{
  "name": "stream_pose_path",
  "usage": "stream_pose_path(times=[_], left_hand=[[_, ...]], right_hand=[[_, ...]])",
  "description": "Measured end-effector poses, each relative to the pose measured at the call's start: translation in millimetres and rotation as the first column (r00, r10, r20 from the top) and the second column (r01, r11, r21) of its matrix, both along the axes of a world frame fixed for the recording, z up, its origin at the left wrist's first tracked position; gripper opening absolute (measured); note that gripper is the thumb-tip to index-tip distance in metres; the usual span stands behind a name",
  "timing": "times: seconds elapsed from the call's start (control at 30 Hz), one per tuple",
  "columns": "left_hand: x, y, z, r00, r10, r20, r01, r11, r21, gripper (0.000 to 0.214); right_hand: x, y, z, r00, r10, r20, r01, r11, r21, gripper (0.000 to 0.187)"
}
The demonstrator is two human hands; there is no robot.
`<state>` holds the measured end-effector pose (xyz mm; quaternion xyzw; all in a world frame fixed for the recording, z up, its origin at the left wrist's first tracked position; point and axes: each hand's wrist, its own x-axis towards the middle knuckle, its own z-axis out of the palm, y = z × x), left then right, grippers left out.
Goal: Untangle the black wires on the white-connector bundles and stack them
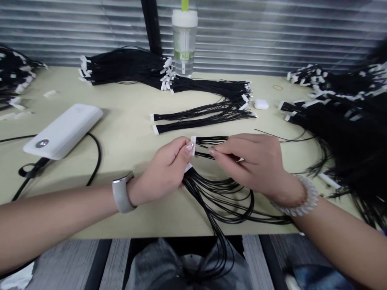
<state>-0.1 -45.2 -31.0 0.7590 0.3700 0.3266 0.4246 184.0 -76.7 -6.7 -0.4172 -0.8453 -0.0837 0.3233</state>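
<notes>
My left hand is closed on a white connector with black wires running out of its right side. Below it, a second white connector shows at the same hand, its wires looping right and hanging over the table's front edge. Just to the right, my right hand is closed in a pinch on a thin black wire close to the upper connector. Whether that wire's tip sits inside the connector is too small to tell. More wires pass behind the right fingers.
Bundles of black wires with white connectors lie at the back, and two separate harnesses lie before them. A large wire heap covers the right side. A white power bank with a cable, a bottle and a small white case stand around.
</notes>
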Motion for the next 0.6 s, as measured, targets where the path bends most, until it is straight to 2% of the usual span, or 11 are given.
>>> stream_pose_path(times=[0.3, 0.6], left_hand=[[-0.2, -0.6, 0.7, 1.0, 0.005, 0.005, -0.005, 0.998, -0.069, 0.035], [-1.1, -0.8, -0.7, 1.0, -0.003, 0.022, 0.005, 0.997, -0.083, 0.034]], right_hand=[[-0.6, 2.9, 0.0, 1.0, 0.015, -0.026, -0.018, 0.991, -0.136, 0.012], [2.3, 3.6, 3.2, 0.999, 0.016, -0.031, -0.021, 0.988, -0.156, 0.012]])
